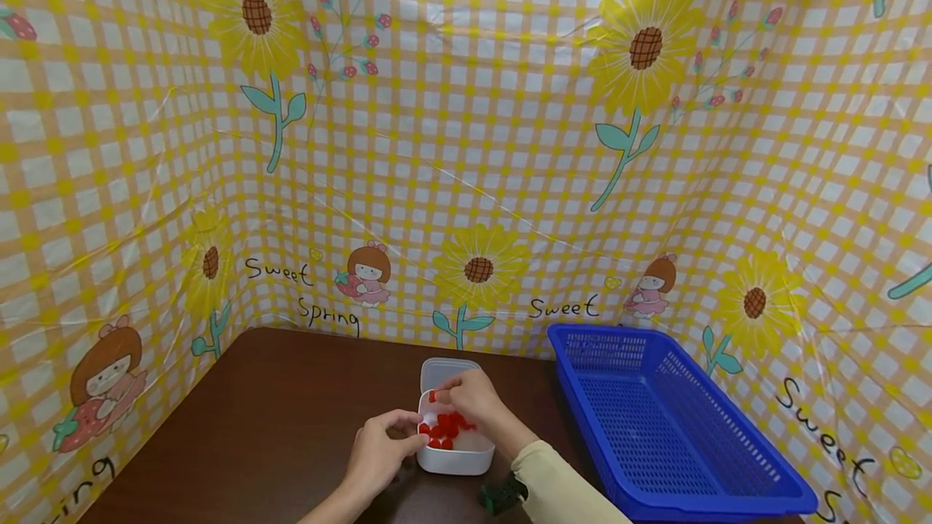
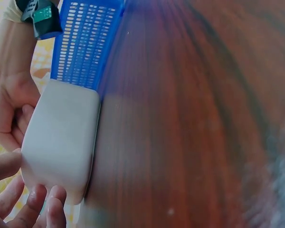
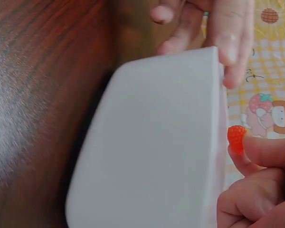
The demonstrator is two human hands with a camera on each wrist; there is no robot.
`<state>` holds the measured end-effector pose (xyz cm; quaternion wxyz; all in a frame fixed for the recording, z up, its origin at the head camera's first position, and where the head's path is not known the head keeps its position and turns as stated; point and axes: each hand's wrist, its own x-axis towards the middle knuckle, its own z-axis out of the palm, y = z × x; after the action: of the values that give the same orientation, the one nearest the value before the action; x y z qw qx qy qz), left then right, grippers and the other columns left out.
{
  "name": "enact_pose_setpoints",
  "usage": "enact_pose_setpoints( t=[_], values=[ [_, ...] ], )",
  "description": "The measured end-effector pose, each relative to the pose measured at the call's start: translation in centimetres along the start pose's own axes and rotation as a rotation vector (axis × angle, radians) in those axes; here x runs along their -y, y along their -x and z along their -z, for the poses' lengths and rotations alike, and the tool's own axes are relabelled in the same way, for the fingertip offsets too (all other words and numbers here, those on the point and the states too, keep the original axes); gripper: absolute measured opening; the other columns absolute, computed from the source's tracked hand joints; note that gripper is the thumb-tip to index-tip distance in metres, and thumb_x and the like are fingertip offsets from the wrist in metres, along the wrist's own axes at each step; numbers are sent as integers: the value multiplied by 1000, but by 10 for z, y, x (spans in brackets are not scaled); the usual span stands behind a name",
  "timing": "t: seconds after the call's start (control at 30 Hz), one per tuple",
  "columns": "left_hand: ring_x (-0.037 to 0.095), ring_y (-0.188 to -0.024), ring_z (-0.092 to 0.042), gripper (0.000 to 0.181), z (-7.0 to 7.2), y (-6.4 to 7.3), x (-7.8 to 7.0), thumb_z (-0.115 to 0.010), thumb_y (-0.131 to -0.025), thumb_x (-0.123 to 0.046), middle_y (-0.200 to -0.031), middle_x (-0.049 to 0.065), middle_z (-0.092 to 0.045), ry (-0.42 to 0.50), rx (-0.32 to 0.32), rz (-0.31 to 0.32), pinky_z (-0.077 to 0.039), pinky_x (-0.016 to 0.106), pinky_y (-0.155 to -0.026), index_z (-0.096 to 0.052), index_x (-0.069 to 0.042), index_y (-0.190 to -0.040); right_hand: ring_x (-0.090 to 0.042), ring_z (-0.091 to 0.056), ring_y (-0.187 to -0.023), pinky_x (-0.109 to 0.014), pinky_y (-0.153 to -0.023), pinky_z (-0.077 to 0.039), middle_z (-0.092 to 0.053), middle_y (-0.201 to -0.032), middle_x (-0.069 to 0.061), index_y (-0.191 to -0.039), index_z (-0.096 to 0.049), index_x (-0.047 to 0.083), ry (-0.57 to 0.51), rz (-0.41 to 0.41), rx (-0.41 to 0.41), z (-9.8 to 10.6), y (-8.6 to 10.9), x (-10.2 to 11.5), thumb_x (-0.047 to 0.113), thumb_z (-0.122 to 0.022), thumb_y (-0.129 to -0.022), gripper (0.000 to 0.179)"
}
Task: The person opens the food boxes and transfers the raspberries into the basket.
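A small white plastic box [image 1: 455,463] with its lid [image 1: 440,370] standing up at the far side holds several red raspberries [image 1: 442,424]. My left hand [image 1: 382,451] grips the box's left wall, fingertips at the rim and against the outside. Over the far part of the box, my right hand [image 1: 473,399] pinches one raspberry [image 3: 236,138] between thumb and finger. That raspberry is above the rim in the right wrist view, its lower part partly covered by a fingertip. In the left wrist view the box's outer wall [image 2: 61,133] hides the contents.
A large blue plastic basket [image 1: 564,362] stands to the right on the dark brown table [image 1: 291,403]. A dark wrist-worn device [image 1: 501,496] is at the right sleeve [image 1: 561,483]. Yellow checked cloth [image 1: 466,144] with sunflowers walls the table at the back and sides.
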<state>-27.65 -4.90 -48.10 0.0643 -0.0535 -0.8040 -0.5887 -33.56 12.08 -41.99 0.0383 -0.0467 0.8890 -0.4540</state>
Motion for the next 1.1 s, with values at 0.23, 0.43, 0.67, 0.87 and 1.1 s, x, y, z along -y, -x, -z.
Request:
enact_pose_setpoints(
  t=[0.23, 0.43, 0.67, 0.87, 1.1],
  values=[
    [17, -66, -56, 26, 0, 1, -1, -83, -81, -18, -83, 1, -67, -26, -15, -4, -47, 31, -50, -75, -8, -104, -13, -34, -49, -22, -43, -30, -73, -96, -11, -98, -80, 3, -22, -8, 11, 17, 0, 4, 11, -71, -90, 14],
    [17, -72, -56, 26, 0, 0, -1, -83, -81, -19, -84, 1, -67, -45, -15, -6, -46, 29, -55, -75, -9, -103, -8, -22, -40, -20, -40, -25, -53, -60, 4, -98, -79, 3, -50, -14, 21, 32, -1, 8, 10, -70, -91, 14],
    [16, -74, -57, 25, -1, -1, 2, -84, -80, -21, -83, -1, -68, -70, -30, -16, -44, 27, -58, -76, -12, -101, -9, -20, -40, -22, -39, -21, -52, -60, 4, -100, -78, 2, -43, -2, 1, 55, -4, 13, 9, -69, -92, 14],
    [15, -72, -56, 26, -2, 0, 3, -84, -79, -23, -82, -2, -68, -77, -37, -22, -44, 26, -57, -76, -11, -102, -11, -20, -41, -23, -41, -21, -56, -63, 2, -103, -78, 4, -16, -39, -41, 79, -6, 10, 11, -69, -91, 16],
    [15, -70, -55, 26, -3, 1, 4, -85, -79, -23, -82, -2, -68, -72, -37, -21, -43, 26, -55, -76, -13, -101, -9, -17, -43, -24, -42, -20, -42, -56, 6, -105, -77, 3, -20, -49, -74, 109, -9, -1, 12, -70, -92, 18]
  ],
)
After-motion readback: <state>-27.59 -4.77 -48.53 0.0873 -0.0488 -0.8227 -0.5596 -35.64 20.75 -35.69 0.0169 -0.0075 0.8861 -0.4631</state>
